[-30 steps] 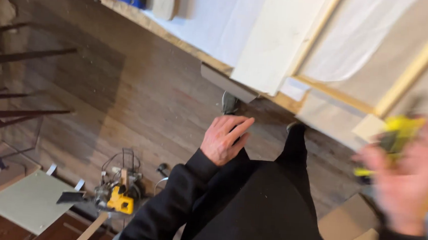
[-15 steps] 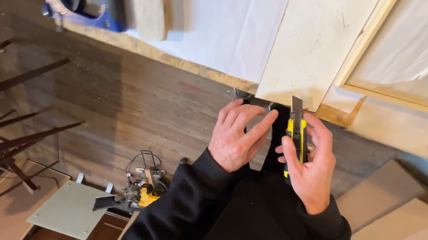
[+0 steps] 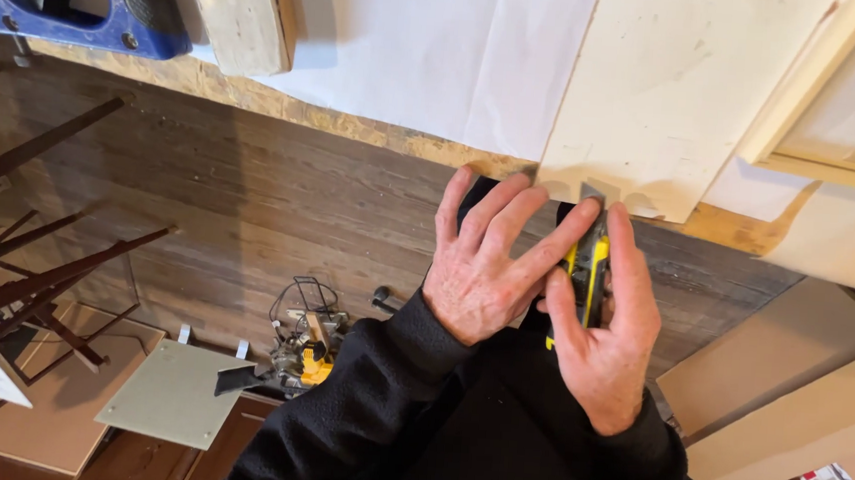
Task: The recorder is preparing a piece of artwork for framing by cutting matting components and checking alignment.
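Head view: right hand (image 3: 600, 352) fingers clamped around a yellow knife (image 3: 590, 271), long axis upright in frame, blade pointing at the board (image 3: 673, 97) edge on the table (image 3: 749, 227). Left hand (image 3: 481, 269) fingers spread apart, touching the knife.

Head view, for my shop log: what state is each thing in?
Yellow and black utility knife: held in right hand, tip at the board edge.
Pale painted board: flat on bench, edge notched.
Left hand: fingers spread, touching the knife.
Blue clamp: on the bench.
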